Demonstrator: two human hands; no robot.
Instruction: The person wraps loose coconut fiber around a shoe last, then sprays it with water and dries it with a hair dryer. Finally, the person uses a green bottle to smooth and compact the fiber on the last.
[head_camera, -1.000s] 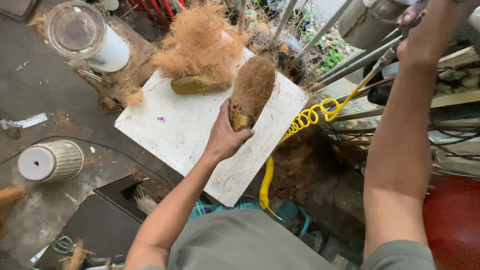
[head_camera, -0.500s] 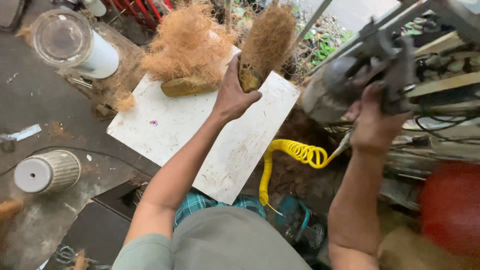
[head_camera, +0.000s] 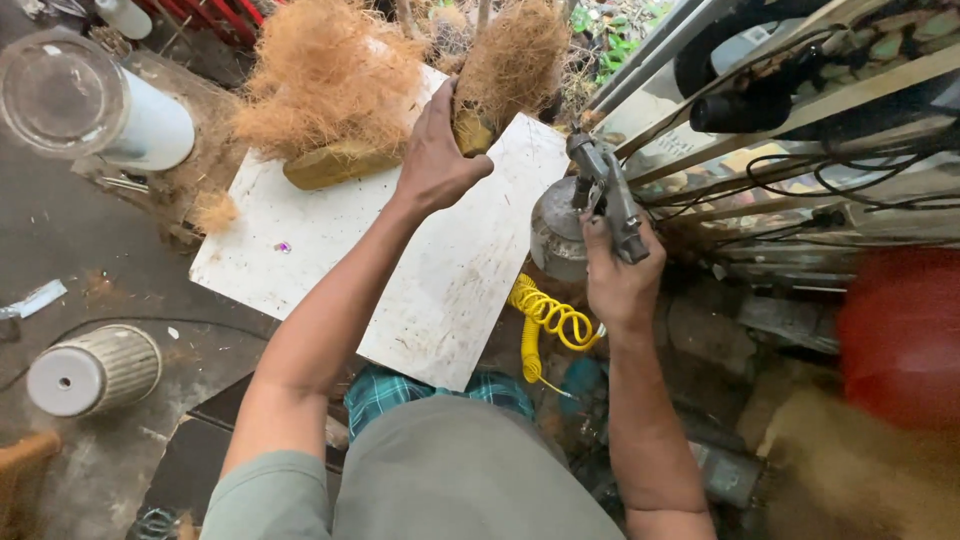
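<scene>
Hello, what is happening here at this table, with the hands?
A person's left hand holds a brown fibrous coconut-husk piece above a white scratched board. The right hand grips a grey metal spray gun with a yellow coiled hose beside the board. Another husk clump lies on the board.

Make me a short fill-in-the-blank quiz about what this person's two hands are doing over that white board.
1. The left hand grips a fibrous brown husk piece raised above the white ____.
2. The right hand holds a metal spray gun, from which a coiled ____ hose hangs.
3. A second fibrous clump lies on the board, to the ____ of the held one.

Missing words: board; yellow; left
</scene>
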